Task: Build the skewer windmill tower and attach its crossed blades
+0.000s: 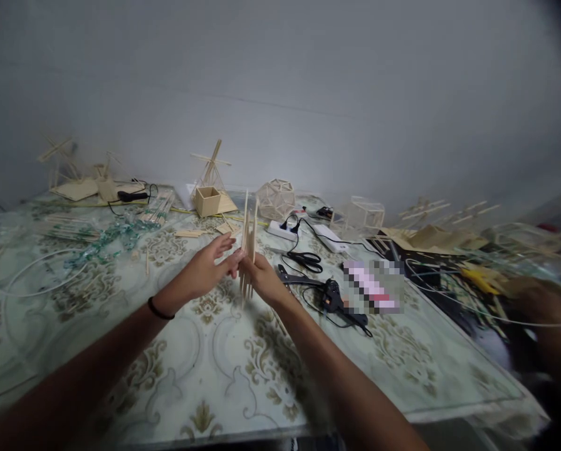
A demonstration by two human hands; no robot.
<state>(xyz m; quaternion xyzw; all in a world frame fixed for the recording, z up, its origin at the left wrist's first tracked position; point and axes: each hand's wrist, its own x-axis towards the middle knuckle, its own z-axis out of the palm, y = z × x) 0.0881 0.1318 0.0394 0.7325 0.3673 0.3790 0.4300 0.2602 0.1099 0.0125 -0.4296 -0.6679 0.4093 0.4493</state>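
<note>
My right hand [265, 277] is closed around a bundle of thin wooden sticks [249, 233], which stands nearly upright above the table, its lower ends poking out below the fingers. To the left of the bundle is my left hand [212, 264], its fingers stretched out and apart. Its thumb reaches to the sticks by my right fingers; whether it presses on them I cannot tell. A black band [159, 310] circles my left wrist. Just right of my hands lies a black hot glue gun [334, 297] with its cable.
A patterned cloth [209, 401] covers the table. Behind stand a stick model with a wooden box [208, 202], a stick ball [277, 199] and a white power strip [283, 230]. Plastic wrappers [115, 238] lie left. At the right, another person's hand [541, 307] is near a dark board with sticks.
</note>
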